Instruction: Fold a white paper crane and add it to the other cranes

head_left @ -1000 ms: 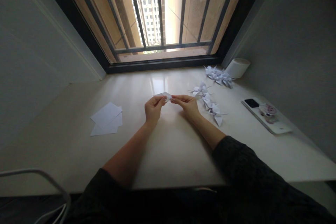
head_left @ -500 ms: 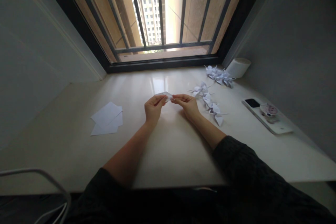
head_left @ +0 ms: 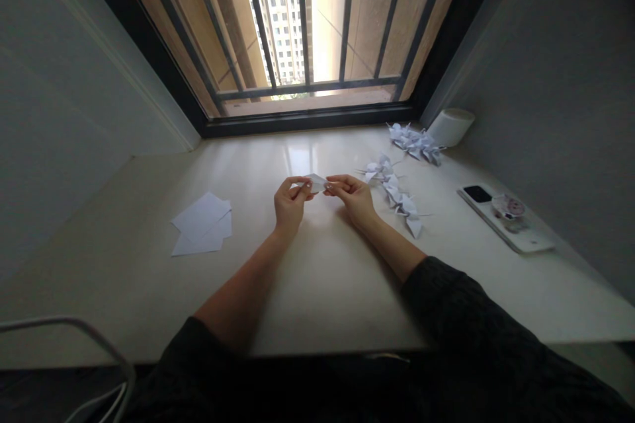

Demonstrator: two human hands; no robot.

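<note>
A small folded piece of white paper (head_left: 316, 182) is held just above the sill, between my two hands. My left hand (head_left: 292, 201) pinches its left part between thumb and fingers. My right hand (head_left: 353, 197) grips its right end the same way, fingertips close to those of the left. The fingers cover part of the paper's folds. To the right of my right hand lies a row of folded white paper cranes (head_left: 393, 193). Another cluster of paper cranes (head_left: 414, 143) sits farther back. Loose white paper sheets (head_left: 204, 221) lie overlapping on the left.
A white roll (head_left: 450, 127) rests in the back right corner. On the right lies a white phone (head_left: 520, 231) with a round grip on it. A pale cable (head_left: 64, 322) loops at the lower left. The barred window (head_left: 307, 89) is behind the white sill (head_left: 317, 291).
My left fingers have shifted slightly on the folded paper, and its angle has changed so more of its face shows. My right hand has barely moved.
</note>
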